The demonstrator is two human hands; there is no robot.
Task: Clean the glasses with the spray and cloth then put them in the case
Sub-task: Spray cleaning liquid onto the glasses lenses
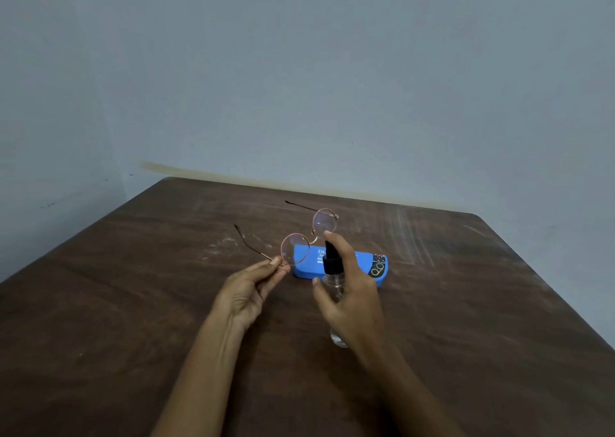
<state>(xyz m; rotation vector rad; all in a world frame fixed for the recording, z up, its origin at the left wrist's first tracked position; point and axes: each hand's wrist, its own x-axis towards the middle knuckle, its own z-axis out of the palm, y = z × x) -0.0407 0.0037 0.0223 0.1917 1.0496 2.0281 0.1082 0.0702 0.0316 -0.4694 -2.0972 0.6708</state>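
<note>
My left hand [251,288] pinches the thin gold-rimmed round glasses [296,249] at the hinge of the near lens and holds them up above the table, temples unfolded and pointing left. My right hand [349,290] grips a clear spray bottle [334,290] with a black nozzle, the index finger resting on top of the nozzle, which points at the lenses. A blue glasses case [362,263] lies shut on the table just behind both hands. No cloth is visible.
The dark brown wooden table [133,303] has scuffed pale marks on its top. Its far edge meets a grey-blue wall, and its right edge runs diagonally toward the lower right.
</note>
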